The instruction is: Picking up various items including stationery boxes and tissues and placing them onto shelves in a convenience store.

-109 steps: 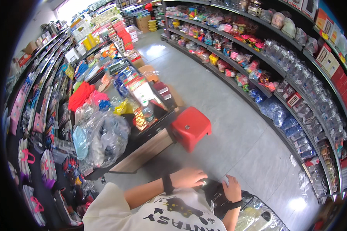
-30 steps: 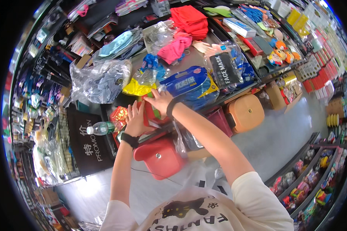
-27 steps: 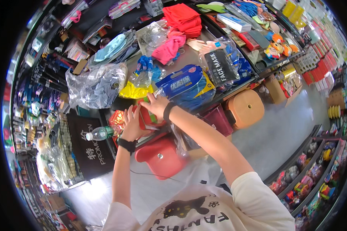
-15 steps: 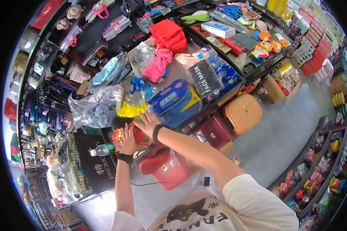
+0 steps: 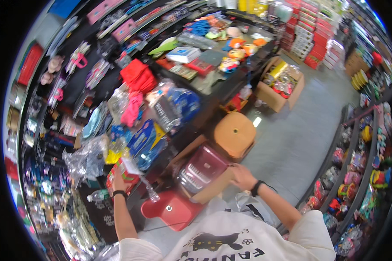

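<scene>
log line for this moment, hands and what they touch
left hand: holds red packet at table edge | right hand: on cardboard box edge | below: red stool | beside box: orange stool

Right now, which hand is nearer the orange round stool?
Right. The right hand grips the cardboard box edge just below the orange round stool; the left hand holds a red packet far across at the counter.

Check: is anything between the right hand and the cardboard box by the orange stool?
Nothing visible. The right hand is already at the near edge of the cardboard box; the left hand is on a red packet.
</scene>
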Available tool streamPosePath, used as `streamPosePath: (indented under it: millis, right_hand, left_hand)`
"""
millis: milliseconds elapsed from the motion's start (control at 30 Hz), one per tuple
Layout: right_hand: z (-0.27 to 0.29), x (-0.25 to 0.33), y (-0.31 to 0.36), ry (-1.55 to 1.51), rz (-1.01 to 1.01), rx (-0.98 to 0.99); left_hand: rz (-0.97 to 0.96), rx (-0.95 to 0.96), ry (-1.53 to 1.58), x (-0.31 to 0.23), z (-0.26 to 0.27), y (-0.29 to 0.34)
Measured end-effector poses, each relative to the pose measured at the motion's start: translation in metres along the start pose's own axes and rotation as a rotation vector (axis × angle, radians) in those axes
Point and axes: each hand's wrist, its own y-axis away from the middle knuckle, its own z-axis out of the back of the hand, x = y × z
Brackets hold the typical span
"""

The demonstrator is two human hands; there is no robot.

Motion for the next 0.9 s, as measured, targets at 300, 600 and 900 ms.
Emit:
streamPosePath:
  millis: [300,600,900]
  right_hand:
    - [0.022,-0.15,0.256,0.223,-0.726,-0.076]
    - [-0.016,-0.143,0.307,0.071,-1.065,-0.105]
    - [-0.061,-0.143,0.267,0.002,-1.079,-0.112]
  left_hand:
    - [0.152,0.196,-0.297,0.027,-0.002,-0.053]
    - [0.045,0.472,-0.216,0.032,0.015,-0.089]
    - [-0.048,0.314,-0.061,0.009,0.026,-0.057]
